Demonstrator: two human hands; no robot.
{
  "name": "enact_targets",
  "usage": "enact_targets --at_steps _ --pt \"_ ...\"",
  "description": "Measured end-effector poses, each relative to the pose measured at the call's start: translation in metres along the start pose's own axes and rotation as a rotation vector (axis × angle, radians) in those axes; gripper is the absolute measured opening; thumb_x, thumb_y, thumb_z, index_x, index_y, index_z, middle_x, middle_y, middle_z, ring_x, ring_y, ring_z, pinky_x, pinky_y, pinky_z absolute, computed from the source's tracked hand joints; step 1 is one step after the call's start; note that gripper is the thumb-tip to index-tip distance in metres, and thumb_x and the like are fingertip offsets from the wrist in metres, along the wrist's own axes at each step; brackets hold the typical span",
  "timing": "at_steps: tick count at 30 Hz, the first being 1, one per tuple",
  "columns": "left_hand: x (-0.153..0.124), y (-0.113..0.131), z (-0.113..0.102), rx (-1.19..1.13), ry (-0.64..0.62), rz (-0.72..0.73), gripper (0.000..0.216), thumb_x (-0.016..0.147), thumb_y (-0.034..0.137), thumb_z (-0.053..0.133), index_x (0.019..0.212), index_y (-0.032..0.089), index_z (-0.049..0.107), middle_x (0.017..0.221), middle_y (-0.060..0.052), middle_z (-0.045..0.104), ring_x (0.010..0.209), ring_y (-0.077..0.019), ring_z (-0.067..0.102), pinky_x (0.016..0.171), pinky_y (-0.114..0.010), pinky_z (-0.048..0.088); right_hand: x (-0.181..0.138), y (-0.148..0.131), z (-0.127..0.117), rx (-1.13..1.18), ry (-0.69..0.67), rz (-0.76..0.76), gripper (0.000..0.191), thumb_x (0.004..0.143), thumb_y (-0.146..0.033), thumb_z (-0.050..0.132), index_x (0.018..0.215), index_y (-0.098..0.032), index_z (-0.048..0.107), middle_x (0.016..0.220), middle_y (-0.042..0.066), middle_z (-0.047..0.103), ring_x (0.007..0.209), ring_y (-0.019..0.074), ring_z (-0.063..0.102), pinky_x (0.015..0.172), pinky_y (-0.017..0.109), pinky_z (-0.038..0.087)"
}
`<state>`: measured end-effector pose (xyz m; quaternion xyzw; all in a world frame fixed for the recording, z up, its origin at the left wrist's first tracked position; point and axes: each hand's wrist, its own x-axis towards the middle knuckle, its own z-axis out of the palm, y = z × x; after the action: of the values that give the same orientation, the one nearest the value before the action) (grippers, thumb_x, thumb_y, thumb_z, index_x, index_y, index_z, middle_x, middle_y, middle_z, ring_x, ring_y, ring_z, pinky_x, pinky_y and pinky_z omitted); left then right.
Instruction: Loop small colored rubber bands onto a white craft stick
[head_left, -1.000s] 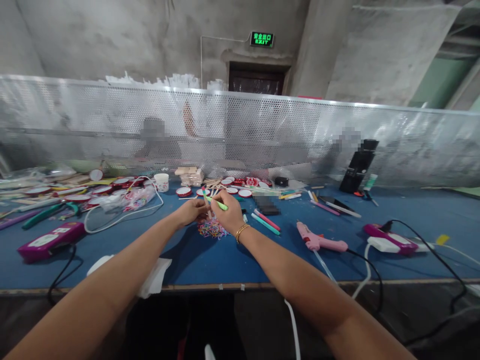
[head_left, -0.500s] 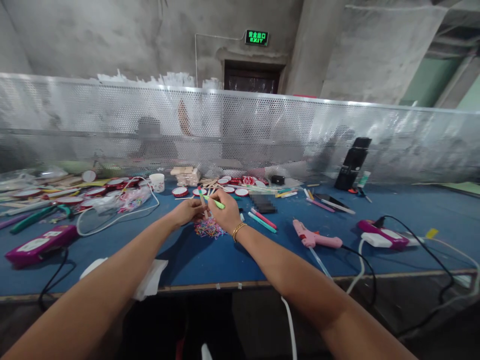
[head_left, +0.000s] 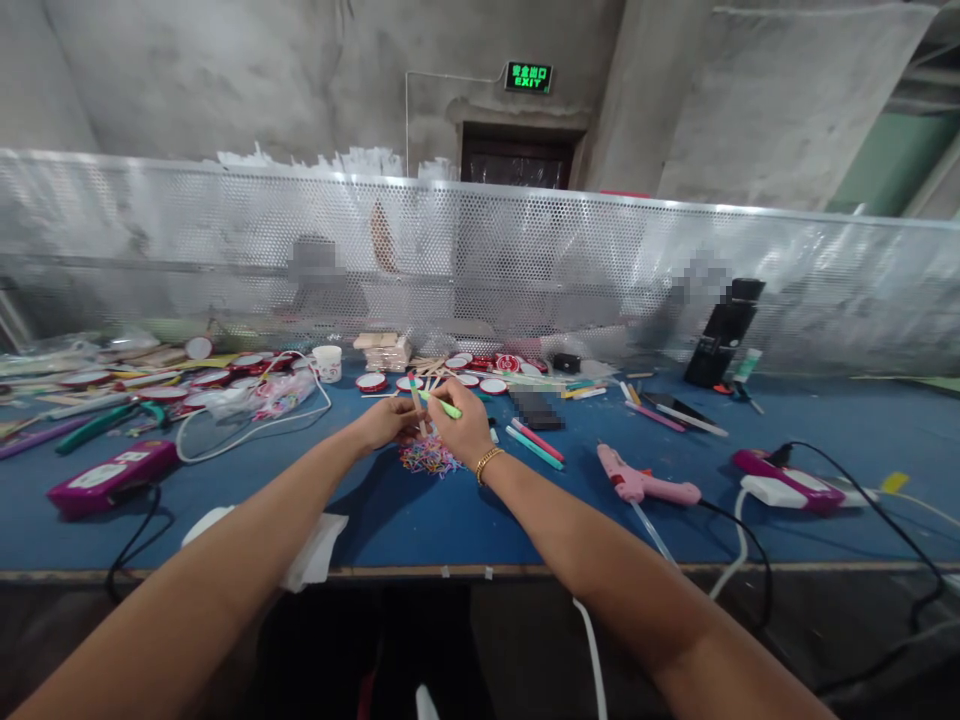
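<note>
My left hand [head_left: 384,422] is closed on a flat wooden craft stick [head_left: 417,402], held upright with coloured marks near its top. In my right hand [head_left: 463,428] is a light green marker pen [head_left: 448,407], its tip end close to the stick. Whether the tip touches the wood is too small to tell. Below both hands lies a heap of small multicoloured pieces [head_left: 429,457] on the blue table [head_left: 405,530]. A pink marker [head_left: 538,439] and a teal marker [head_left: 534,449] rest to the right of my right hand.
A pink glue gun [head_left: 645,485] and purple power strip [head_left: 791,482] lie to the right. At left are another purple strip [head_left: 112,478], cables and a white paper cup [head_left: 327,363]. Small red-rimmed drums [head_left: 371,383] and stacked wood pieces [head_left: 384,352] stand behind, before a perforated metal screen [head_left: 525,260].
The whole view has shifted slightly, with the table things now further right in the picture. Both hands keep their hold on the stick and the marker pen.
</note>
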<state>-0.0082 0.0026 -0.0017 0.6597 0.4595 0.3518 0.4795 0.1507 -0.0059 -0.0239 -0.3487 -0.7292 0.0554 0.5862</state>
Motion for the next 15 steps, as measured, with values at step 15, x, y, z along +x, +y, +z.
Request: enact_targets --at_steps 15 --pt "-0.0046 0.0039 0.0023 0.045 0.01 0.004 0.044 0.058 0.051 0.076 0.076 0.015 0.059 0.066 -0.001 0.062 0.057 -0.0108 0.058 0.051 -0.021 0.04 0.0003 0.0001 -0.0002 0.005 -0.023 -0.004 0.009 0.085 -0.027 0.048 0.082 -0.021 0.055 0.078 0.0 0.061 0.075 0.0151 0.054 0.071 0.027 0.041"
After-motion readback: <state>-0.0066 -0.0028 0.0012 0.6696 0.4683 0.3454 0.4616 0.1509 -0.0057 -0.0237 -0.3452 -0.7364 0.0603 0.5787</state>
